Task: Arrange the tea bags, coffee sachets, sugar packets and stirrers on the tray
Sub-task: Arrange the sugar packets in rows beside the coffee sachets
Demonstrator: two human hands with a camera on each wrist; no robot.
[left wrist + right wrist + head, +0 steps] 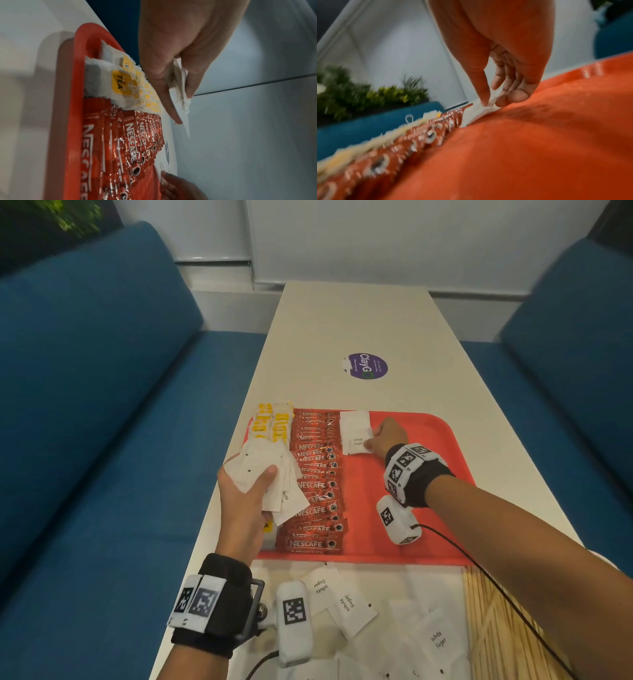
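Sugar packets [356, 433]: right hand [387, 438] pinches one onto tray [428, 474] beside coffee sachets [315, 477]; left hand [245, 501] grips spare stack [270, 474], ready to feed.

Coffee sachets [317, 484]: "NESCAFE", white on red. Sugar packet [356, 436] on tray, 12 o'clock: "White Sugar". Loose packets [334, 597] off tray, 6 o'clock: "White Sugar". Tea bag tag [121, 81]: "TEA". Round purple sticker [366, 366], 12 o'clock on table: "ClayGO".

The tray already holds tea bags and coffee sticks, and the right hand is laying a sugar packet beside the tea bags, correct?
Nearly. The head view shows the right hand laying the sugar packet on the tray beside the coffee sticks; the tea bags lie beyond those.
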